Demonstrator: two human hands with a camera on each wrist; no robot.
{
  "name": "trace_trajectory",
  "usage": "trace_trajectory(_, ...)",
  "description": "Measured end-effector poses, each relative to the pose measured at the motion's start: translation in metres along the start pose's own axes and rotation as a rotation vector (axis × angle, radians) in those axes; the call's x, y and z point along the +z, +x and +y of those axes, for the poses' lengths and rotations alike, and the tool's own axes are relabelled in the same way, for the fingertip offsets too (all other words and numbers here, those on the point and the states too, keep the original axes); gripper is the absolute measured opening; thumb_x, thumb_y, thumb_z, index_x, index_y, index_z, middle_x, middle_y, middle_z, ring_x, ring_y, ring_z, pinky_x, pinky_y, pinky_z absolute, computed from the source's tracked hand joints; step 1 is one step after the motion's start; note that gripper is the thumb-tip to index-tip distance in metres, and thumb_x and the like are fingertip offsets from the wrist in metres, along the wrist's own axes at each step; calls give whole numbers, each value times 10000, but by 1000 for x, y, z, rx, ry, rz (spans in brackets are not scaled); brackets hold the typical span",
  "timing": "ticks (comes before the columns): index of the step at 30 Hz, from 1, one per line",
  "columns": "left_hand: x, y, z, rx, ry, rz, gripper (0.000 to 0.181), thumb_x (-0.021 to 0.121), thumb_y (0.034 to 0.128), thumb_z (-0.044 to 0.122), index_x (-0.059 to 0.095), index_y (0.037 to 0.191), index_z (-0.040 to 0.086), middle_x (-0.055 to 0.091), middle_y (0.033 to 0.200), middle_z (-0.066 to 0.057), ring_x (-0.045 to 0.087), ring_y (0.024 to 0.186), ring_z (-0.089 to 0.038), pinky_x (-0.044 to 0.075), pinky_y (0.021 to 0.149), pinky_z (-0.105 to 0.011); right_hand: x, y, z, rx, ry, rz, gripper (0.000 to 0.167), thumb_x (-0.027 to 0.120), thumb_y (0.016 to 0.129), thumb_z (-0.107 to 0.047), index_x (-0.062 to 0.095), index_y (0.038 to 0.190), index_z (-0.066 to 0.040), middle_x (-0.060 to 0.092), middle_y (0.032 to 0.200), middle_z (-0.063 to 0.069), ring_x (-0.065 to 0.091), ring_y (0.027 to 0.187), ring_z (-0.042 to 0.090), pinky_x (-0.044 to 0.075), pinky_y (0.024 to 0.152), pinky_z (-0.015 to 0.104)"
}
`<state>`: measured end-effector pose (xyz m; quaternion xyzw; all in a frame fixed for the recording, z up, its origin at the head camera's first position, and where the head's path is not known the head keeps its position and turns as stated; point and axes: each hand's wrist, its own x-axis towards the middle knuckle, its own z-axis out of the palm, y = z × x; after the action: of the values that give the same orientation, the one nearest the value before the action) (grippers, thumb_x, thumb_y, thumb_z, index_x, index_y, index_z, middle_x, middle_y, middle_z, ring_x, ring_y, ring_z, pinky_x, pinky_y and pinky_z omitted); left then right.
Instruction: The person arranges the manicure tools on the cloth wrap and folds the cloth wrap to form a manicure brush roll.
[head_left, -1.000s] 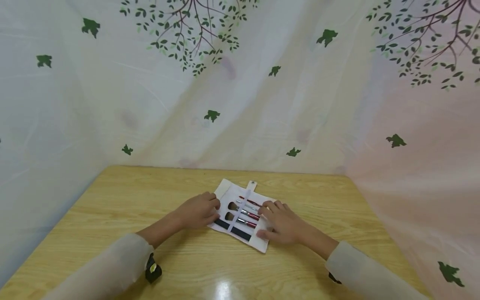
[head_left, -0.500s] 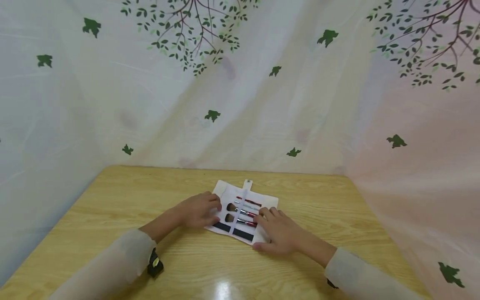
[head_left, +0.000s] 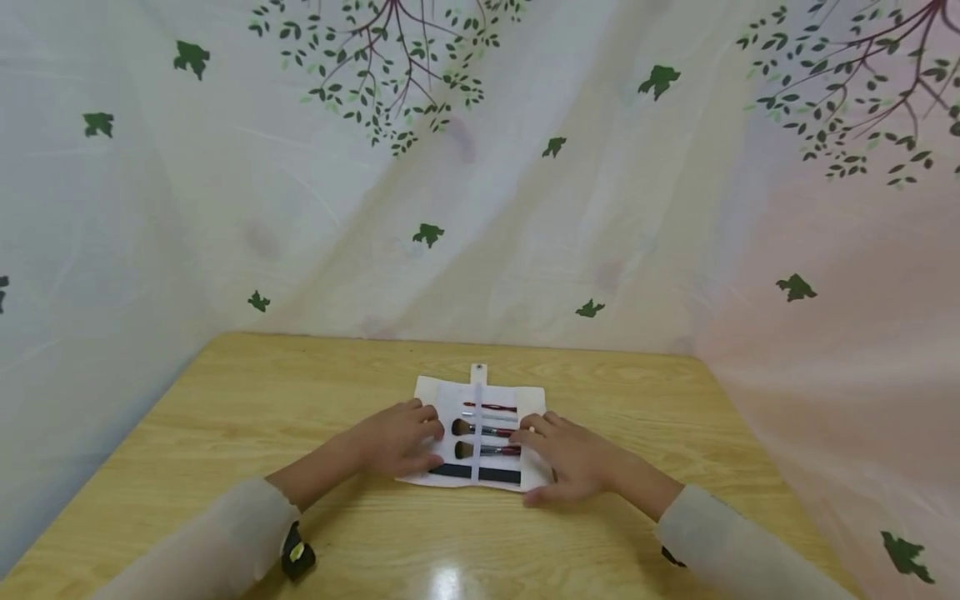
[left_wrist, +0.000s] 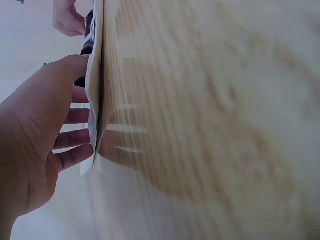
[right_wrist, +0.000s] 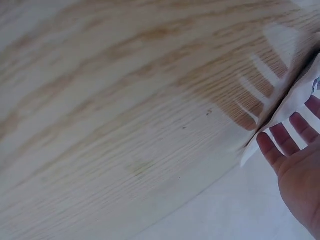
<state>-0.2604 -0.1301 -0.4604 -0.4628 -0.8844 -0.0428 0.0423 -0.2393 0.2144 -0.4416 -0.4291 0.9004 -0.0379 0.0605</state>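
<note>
A white fabric brush roll (head_left: 531,402) lies unrolled on the table, its snap tab (head_left: 478,375) pointing away from me. Under its elastic strap sit two fluffy makeup brushes (head_left: 462,450) with red handles, a thin red-handled tool (head_left: 491,407), a slim pale one and a long black strip (head_left: 498,476). My left hand (head_left: 397,437) rests on the roll's left flap, fingertips touching the cloth (left_wrist: 93,80) in the left wrist view. On the right flap lies my right hand (head_left: 573,458), fingers extended and spread over the cloth in the right wrist view, covering some handle ends.
The wooden table (head_left: 300,375) extends around the roll on all sides. Behind it and at both sides hangs a pale curtain (head_left: 337,208) printed with leaves and branches. A dark wrist device (head_left: 298,554) sits at my left cuff.
The brush roll has turned counterclockwise from a slant to nearly square with the table, its tab swinging left. Both hands stayed on it and shifted slightly with it.
</note>
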Motion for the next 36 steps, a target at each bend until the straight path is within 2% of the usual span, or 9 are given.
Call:
trace_trajectory(6,-2,-2,5,9,-5,-10,373,564,1027,488,669,1162,156,622,1122,-3,530,947,-172,487,856,-352,-1,-2,2,14,-8,-20,855,551,867,-803,466,1499,-234,460,1447,6,458,1247,188,456,1042,449)
trace_trajectory(14,-1,-6,3,14,-6,-19,418,546,1026,533,665,1195,169,621,1207,-16,544,1028,-178,496,911,-354,-2,-7,3,-8,-6,21,828,578,875,-775,536,1447,-178,497,1415,21,497,1233,202,479,1020,455)
trace_trajectory(19,-5,-12,8,2,-58,-66,473,546,1017,562,665,1233,159,605,1273,-27,543,1101,-184,501,953,-360,0,-11,2,-21,-30,42,831,575,870,-784,568,1416,-158,523,1375,20,521,1197,201,484,1015,440)
trace_trajectory(24,-6,-20,13,33,-88,-65,582,562,982,630,674,1281,143,589,1321,-26,535,1174,-183,501,986,-364,3,-19,-1,-24,-48,43,846,555,875,-792,574,1412,-139,528,1363,33,532,1191,211,495,1006,447)
trace_trajectory(28,-8,-27,17,50,-82,-67,686,565,941,696,661,1328,138,581,1335,-26,527,1210,-194,494,1006,-370,2,-25,-5,-33,-52,28,836,547,898,-771,560,1426,-124,520,1379,41,531,1205,217,493,1012,442)
trace_trajectory(32,-13,-35,20,33,-94,-70,683,619,930,664,656,1352,127,597,1321,-28,544,1216,-191,489,1023,-370,0,-28,-8,-38,-58,5,800,518,949,-720,506,1476,-118,512,1445,60,527,1282,251,461,1065,462)
trace_trajectory(36,-15,-39,21,16,-118,-78,641,663,936,597,654,1358,114,603,1336,-48,563,1231,-198,486,1036,-376,-2,-28,-12,-45,-71,7,687,484,1024,-599,488,1496,-100,541,1466,81,542,1317,276,449,1084,470)
